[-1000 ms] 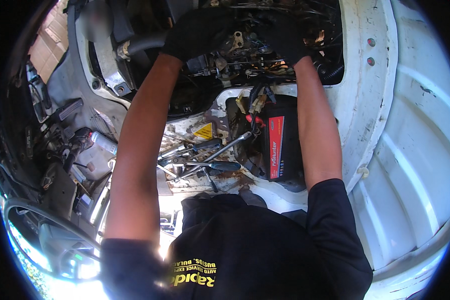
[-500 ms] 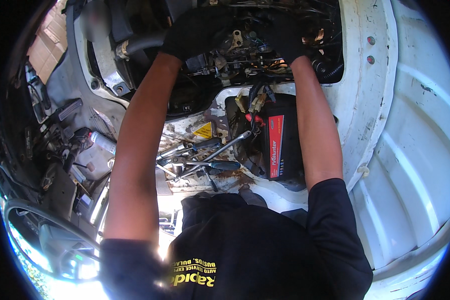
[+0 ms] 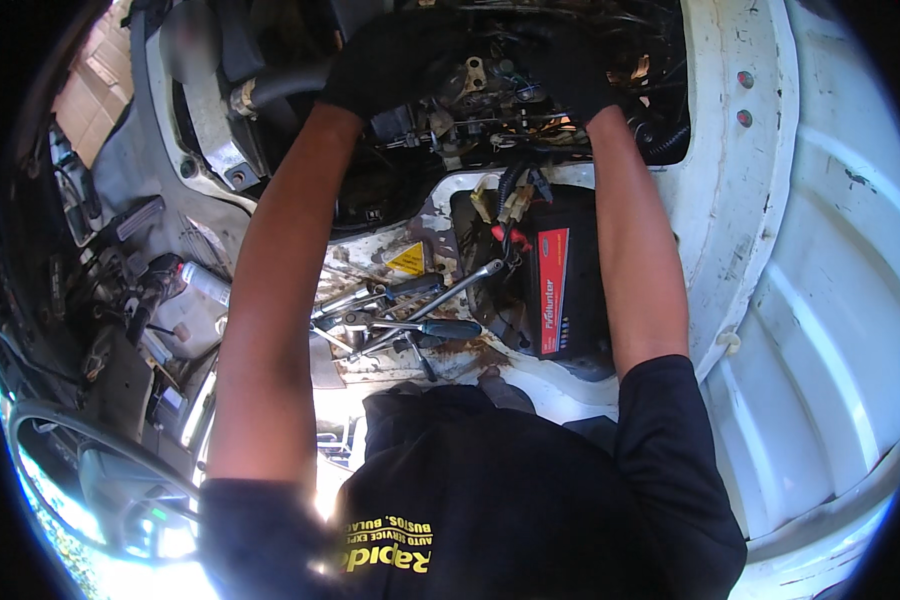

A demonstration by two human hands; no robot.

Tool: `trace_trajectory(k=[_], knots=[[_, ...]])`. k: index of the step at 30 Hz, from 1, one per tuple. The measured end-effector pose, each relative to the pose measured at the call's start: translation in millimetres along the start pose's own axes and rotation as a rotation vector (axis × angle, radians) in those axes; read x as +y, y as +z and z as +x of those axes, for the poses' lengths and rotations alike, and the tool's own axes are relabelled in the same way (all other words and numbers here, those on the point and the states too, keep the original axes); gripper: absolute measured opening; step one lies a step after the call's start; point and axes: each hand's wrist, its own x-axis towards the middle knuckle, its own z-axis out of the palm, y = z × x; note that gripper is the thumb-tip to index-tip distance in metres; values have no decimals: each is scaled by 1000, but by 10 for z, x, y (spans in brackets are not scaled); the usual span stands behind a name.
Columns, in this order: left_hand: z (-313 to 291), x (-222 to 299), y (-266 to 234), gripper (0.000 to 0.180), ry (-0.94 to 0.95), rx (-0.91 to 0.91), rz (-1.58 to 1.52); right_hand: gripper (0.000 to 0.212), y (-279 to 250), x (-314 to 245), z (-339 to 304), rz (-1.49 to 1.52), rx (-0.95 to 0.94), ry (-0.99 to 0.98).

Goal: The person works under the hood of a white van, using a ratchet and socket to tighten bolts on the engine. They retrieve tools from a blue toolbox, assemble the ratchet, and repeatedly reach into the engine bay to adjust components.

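Observation:
Both my arms stretch forward into an engine bay (image 3: 510,130) under a vehicle's opened floor. My left hand (image 3: 385,68), in a black glove, is at the far side of the engine, its fingers lost in the dark. Opposite it, my right hand (image 3: 567,72), also black-gloved, reaches in among wires and hoses; its fingers cannot be made out either. Between the hands shows a metal bracket (image 3: 475,73) with holes, among linkages and thin cables. Whether either hand holds anything is hidden by shadow.
Nearer me, a black battery (image 3: 580,275) with a red label sits in a recess beside wire connectors (image 3: 515,205). Left of it lie several ratchets and wrenches, including a blue-handled ratchet (image 3: 440,328). A spray can (image 3: 205,283) lies farther left; a steering wheel (image 3: 80,420) stands lower left.
My right wrist has shifted very slightly to the right. Otherwise both arms keep their place in the engine bay, and the tools lie as before.

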Motion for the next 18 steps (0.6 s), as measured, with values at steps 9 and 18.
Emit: trace_trajectory(k=[9, 18], knots=[[55, 45, -23, 24, -2, -19, 5, 61, 80, -27, -213, -24, -64, 231], [51, 63, -31, 24, -44, -67, 26, 66, 221, 84, -198, -129, -41, 238]])
